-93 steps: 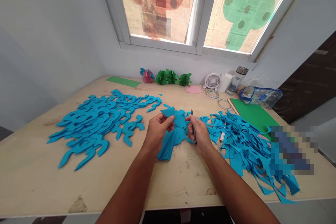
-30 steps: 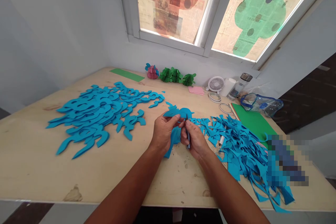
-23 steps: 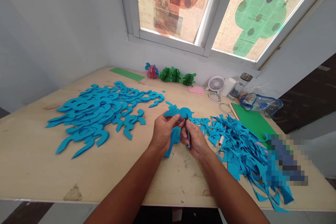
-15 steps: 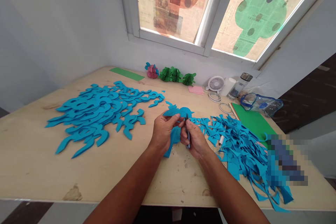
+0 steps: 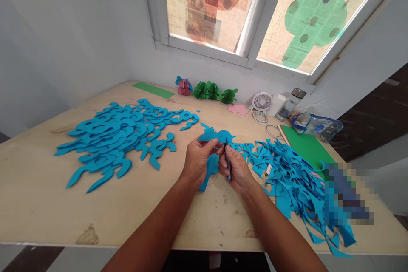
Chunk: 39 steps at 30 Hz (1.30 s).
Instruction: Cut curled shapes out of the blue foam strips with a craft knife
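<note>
A broad heap of cut blue shapes is lying on the wooden table at about ten o'clock from the hands, the curled pieces overlapping one another. Further back, at eleven o'clock, a green paper strip is lying flat near the wall. At the middle of the table the left hand is closing on a folded blue paper piece, thumb and fingers pinching its upper part, while its lower end is hanging down between the two hands and reaching the table. Just beside it, the right hand is gripping a slim blue-handled tool, its dark tip pointing up to twelve o'clock and touching the paper piece; whether it is a knife or scissors cannot be told. At twelve o'clock, against the wall, a pink and blue paper ornament is sitting beside a row of green paper ornaments. Toward one o'clock a pink pad, a small white fan, two tape rings and a clear bottle are standing close together. From two to four o'clock a heap of blue scraps is spreading out, partly covering a green sheet, with a clear pouch resting behind it.
</note>
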{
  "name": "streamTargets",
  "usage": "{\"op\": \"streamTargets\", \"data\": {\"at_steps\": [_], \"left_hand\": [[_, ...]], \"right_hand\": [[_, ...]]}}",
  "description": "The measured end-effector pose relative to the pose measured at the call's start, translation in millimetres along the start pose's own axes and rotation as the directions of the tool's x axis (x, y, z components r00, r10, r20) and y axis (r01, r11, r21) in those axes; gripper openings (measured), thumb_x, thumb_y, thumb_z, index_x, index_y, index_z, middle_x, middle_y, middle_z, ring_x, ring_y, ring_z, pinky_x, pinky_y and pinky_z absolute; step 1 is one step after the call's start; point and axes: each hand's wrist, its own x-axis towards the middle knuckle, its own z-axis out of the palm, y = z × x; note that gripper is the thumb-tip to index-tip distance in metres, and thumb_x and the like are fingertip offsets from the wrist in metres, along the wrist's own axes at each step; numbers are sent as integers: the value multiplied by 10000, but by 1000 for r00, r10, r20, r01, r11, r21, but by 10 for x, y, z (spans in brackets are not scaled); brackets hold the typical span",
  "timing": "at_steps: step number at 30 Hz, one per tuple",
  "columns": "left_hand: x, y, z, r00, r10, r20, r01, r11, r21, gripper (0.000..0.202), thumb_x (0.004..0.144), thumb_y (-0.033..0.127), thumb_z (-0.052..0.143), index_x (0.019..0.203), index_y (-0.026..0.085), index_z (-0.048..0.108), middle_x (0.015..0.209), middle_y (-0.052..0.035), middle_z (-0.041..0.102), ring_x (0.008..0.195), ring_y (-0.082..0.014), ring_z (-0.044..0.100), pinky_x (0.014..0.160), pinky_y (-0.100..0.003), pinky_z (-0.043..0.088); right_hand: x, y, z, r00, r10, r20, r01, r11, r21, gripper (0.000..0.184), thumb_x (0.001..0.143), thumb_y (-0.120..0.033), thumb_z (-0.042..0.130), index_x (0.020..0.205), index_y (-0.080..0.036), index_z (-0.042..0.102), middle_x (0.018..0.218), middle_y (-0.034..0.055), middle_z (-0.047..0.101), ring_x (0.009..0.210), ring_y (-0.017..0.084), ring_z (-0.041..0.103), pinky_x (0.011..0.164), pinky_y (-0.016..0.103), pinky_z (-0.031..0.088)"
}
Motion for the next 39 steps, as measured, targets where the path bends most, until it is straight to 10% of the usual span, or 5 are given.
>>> {"op": "streamTargets", "data": {"at_steps": [39], "left_hand": [[67, -53, -50, 1000, 21, 19, -21, 999, -24, 163, 578, 239, 763, 644, 152, 642, 591, -20, 644, 596, -161, 612, 591, -283, 499]], "right_hand": [[-20, -19, 24, 1000, 27, -16, -27, 1000, 5, 372, 745, -533, 649, 749, -169, 569, 428, -108, 350, 327, 32, 217, 344, 187, 144]]}}
